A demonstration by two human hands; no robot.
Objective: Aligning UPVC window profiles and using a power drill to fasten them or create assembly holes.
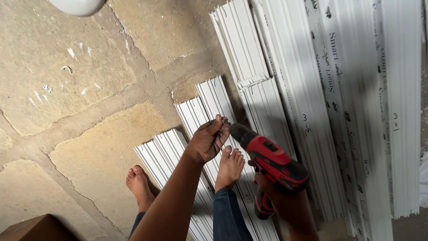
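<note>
Right hand, at 5 o'clock, is clenched on the red drill — heavy and rigid, best gripped by its handle. Left hand pinches a small slippery screw at the tip, over the white strips.

bright daylight | soft shadows | white profiles glaring | sharp focus

Floor: rough, cracked tan concrete, running under everything in view.
Strips: long white ribbed plastic strips lying side by side on the floor, filling the right side.
Feet: two bare feet, one standing on the floor, the other pressing on the strips.
Box: brown corner sitting at the lower left.
</note>
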